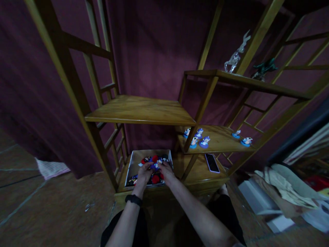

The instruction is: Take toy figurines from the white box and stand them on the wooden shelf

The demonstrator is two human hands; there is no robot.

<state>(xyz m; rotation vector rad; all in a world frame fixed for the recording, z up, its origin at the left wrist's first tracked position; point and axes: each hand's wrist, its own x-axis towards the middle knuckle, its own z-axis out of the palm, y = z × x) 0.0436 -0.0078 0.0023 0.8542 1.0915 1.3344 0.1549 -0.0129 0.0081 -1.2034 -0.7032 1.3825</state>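
Note:
Both my hands are over an open shallow white box on the low shelf. My left hand, with a black band at the wrist, has its fingers curled at a small purple-and-white figurine. From the other side, my right hand grips the same figurine, its fingers bent around the edge of it. Parts of the figurine are hidden by the fingers. Around it in the box lie several other small figurines, with a red round part and dark pieces showing.
Several small figurines stand on the right-hand shelf. Below them lies a phone. A wooden shelf overhangs the box. A clear glass statuette stands higher up. Boxes and cloth lie on the right.

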